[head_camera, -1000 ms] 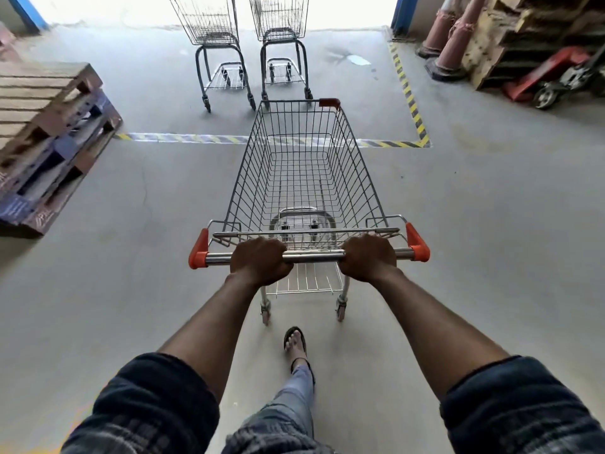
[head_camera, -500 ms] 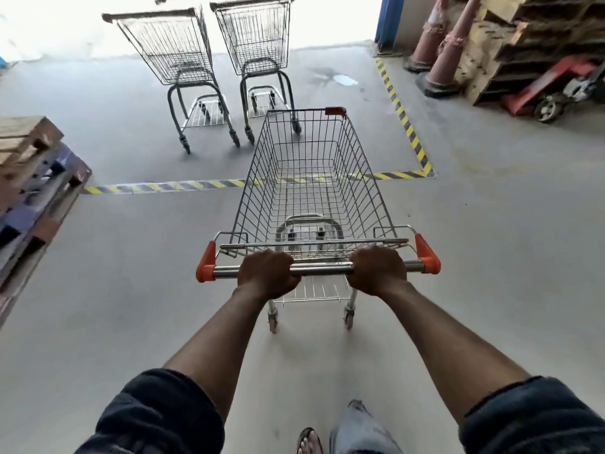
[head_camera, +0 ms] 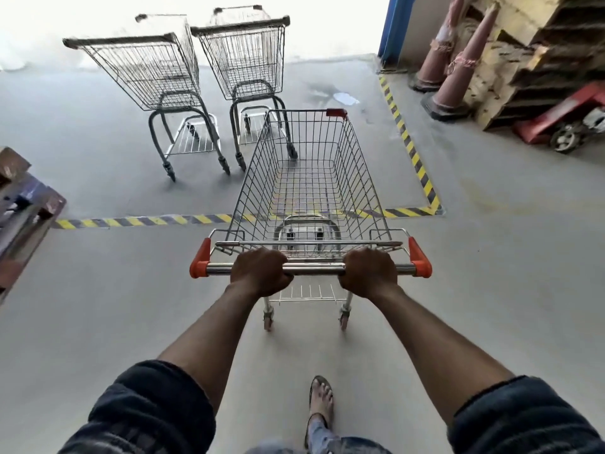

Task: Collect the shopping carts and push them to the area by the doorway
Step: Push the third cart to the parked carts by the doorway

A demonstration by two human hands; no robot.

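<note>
Cart (head_camera: pixel 311 178) nearer 2 parked carts (head_camera: pixel 154 70); hands (head_camera: pixel 260 273) still grip handle (head_camera: pixel 314 268).

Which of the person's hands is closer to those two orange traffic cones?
The right hand. It grips the cart handle on the side toward the traffic cones, which stand ahead and to its right. The left hand grips the same handle farther left.
</note>
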